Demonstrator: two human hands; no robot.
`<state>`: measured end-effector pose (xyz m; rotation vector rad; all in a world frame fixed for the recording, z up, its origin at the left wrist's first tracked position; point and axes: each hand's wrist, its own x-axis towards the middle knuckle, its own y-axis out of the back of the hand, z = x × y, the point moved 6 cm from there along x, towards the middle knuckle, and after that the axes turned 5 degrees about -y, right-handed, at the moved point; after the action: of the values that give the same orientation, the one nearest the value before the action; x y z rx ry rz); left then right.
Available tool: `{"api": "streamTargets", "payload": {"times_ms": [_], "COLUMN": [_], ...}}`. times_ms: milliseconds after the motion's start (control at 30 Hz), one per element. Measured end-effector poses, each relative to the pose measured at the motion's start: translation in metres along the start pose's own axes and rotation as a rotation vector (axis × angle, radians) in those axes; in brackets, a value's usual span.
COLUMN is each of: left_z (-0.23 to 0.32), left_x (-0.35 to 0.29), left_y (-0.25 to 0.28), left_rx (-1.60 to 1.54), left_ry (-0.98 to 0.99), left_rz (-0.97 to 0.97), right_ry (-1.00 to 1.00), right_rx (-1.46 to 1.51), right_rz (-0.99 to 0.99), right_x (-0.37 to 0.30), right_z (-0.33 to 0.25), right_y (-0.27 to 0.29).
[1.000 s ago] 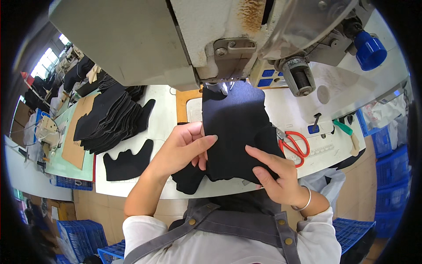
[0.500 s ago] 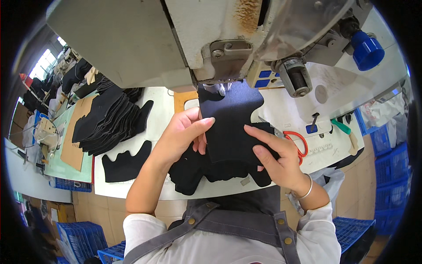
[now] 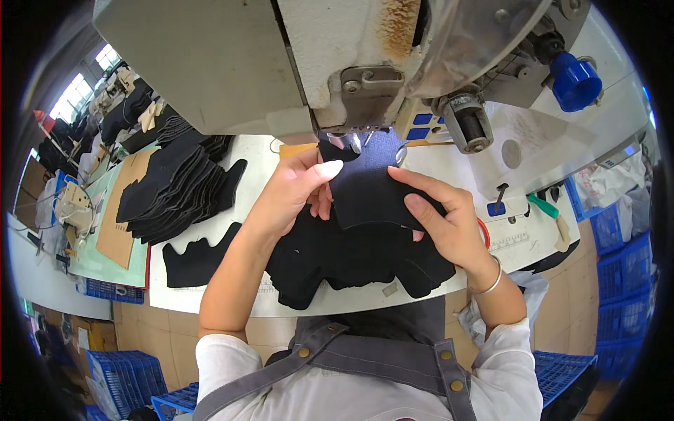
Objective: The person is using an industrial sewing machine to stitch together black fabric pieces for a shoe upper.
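A black fabric piece [image 3: 368,200] lies with its far end under the needle area of a sewing machine [image 3: 365,98], lit bluish by a lamp. My left hand [image 3: 298,189] is closed at the piece's left edge, thumb on top and other fingers curled at its side. At the right edge my right hand [image 3: 449,221] grips the same piece, thumb and index finger above, a fingertip showing underneath. Below the piece, more black cut fabric [image 3: 351,259] lies heaped toward the table's front edge. Red-handled scissors [image 3: 484,233] are mostly covered by my right hand.
A tall stack of black cut pieces [image 3: 175,189] stands to the left, with a single cut piece [image 3: 200,263] in front. A green-handled tool [image 3: 544,207] lies at the right. Blue crates [image 3: 623,274] are piled beyond the table, and another blue crate [image 3: 126,379] sits lower left.
The fabric piece has moved away from me, further under the machine, and both hands have gone forward with it. More of the heap beneath now shows; less of the scissors does.
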<state>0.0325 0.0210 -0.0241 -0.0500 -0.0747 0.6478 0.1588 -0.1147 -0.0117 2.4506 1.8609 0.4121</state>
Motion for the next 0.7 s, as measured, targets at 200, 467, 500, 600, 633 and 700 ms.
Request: {"api": "streamTargets", "payload": {"times_ms": [200, 467, 500, 600, 633, 700], "left_z": [-0.006, -0.011, -0.01, -0.006, -0.005, -0.007], "left_x": [0.004, 0.004, 0.004, 0.002, 0.003, 0.002], "left_y": [0.006, -0.001, -0.001, -0.005, -0.005, -0.007], "left_rx": [-0.026, -0.112, -0.111, -0.066, -0.057, -0.049], "left_ry": [-0.021, -0.021, -0.02, -0.021, -0.029, -0.034], "left_rz": [0.054, 0.072, 0.07, 0.097, 0.1, 0.101], "right_ry": [-0.009, 0.065, 0.069, 0.089, 0.085, 0.092], "right_rx": [0.0, 0.053, 0.045, 0.047, 0.049, 0.06], "right_rz": [0.011, 0.042, 0.025, 0.066, 0.07, 0.09], "right_x": [0.019, 0.047, 0.048, 0.051, 0.053, 0.055], "right_z": [0.002, 0.009, 0.009, 0.008, 0.008, 0.006], "right_y": [0.011, 0.038, 0.038, 0.041, 0.042, 0.045]}}
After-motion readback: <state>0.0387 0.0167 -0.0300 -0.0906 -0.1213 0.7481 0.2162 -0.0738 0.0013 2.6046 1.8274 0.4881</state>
